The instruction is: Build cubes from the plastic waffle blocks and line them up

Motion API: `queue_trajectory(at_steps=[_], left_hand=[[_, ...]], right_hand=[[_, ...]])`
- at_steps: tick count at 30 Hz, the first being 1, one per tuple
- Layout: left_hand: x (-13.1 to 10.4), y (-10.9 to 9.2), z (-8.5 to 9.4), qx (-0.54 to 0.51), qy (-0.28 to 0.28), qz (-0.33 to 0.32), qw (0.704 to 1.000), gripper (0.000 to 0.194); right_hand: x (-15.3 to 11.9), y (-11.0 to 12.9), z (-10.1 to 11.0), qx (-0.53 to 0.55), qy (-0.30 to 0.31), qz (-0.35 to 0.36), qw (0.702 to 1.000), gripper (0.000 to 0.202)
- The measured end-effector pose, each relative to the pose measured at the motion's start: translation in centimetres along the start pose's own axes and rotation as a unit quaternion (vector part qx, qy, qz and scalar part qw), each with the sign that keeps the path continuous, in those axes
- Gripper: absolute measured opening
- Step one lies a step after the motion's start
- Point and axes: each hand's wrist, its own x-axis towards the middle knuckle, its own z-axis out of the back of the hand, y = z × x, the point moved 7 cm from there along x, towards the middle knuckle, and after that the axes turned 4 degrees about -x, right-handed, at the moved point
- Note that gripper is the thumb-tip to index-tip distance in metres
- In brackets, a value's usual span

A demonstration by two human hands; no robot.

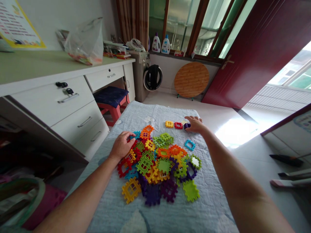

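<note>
A loose heap of colourful plastic interlocking tiles [145, 163] with notched edges lies on the cloth-covered table. My left hand [122, 144] rests against the heap's left side, fingers loosely spread and touching tiles there. Farther back, my right hand [194, 124] has its fingers on a dark purple tile [186, 126], partly hidden by them. That tile ends a short row with a red tile [178, 125] and a yellow tile [169, 124]. A blue frame tile [190, 145] lies alone between the row and the heap. At the heap's front right is a green tile [191, 191].
The quilted pale blue cloth [109, 207] covers the table. To the left stand a white desk [55, 100] with drawers and a stool [111, 97]. A washing machine [142, 74], a round wooden tabletop [191, 79] and a red door [252, 48] are behind.
</note>
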Motion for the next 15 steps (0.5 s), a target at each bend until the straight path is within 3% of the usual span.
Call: queue_trajectory(at_steps=[3, 8, 10, 15], left_hand=[[0.0, 0.1, -0.1, -0.003, 0.000, 0.000, 1.000, 0.019], [-0.1, 0.0, 0.0, -0.014, -0.002, -0.003, 1.000, 0.020], [-0.1, -0.1, 0.1, -0.019, -0.005, -0.001, 1.000, 0.020], [-0.3, -0.4, 0.2, -0.035, -0.008, 0.001, 0.999, 0.022]], right_hand=[[-3.0, 0.6, 1.5, 0.066, -0.077, 0.005, 0.995, 0.062], [-9.7, 3.3, 2.3, 0.176, -0.078, 0.076, 0.978, 0.047], [-11.7, 4.1, 2.5, 0.203, -0.083, 0.075, 0.973, 0.041], [-13.3, 4.6, 1.0, 0.220, -0.110, 0.027, 0.969, 0.033]])
